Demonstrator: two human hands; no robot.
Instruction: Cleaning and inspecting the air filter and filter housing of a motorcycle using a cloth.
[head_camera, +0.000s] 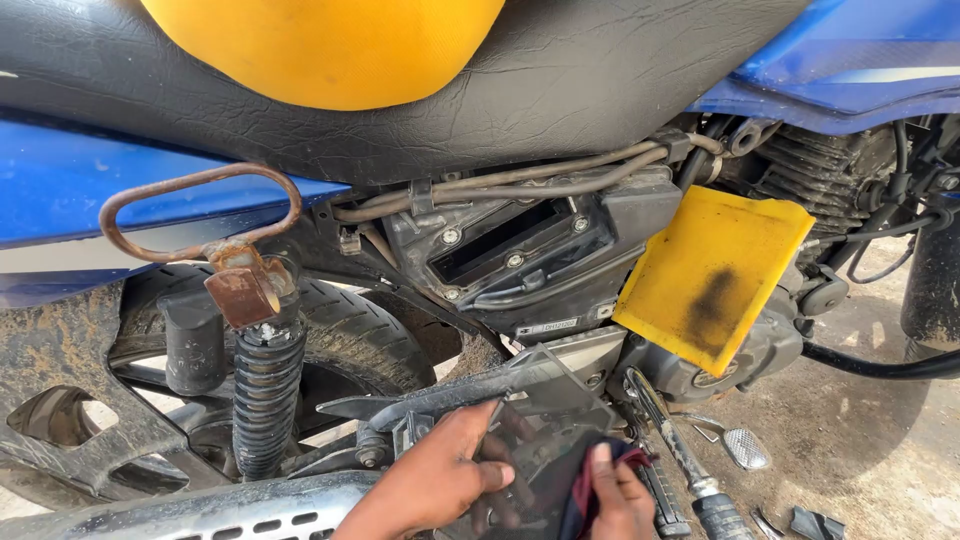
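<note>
The left hand (440, 475) grips a dark, see-through cover (535, 400) at its lower edge, thumb on the front and fingers curled behind it. The right hand (620, 500) presses a dark red rag (585, 490) against the same cover, fingers closed over the cloth. The cover sits low at the side of a motorcycle, just under the open airbox (520, 250) and above the kick lever (670, 440).

The airbox is a black plastic housing bolted under the seat (560, 90). Its rectangular mouth stands open and the inside looks dark; what it holds cannot be told. A yellow foam sheet (715, 275) with a dark smudge in its middle leans just right of the airbox, against the engine (830, 170).

A yellow rounded thing (325, 45) rests on the seat. Left of the hands stand the shock spring (265, 395), a rusty grab loop (195, 210) and the rear tyre (350, 330). The slotted exhaust guard (230, 515) runs along the bottom edge. The ground (860, 440) is dusty concrete.
</note>
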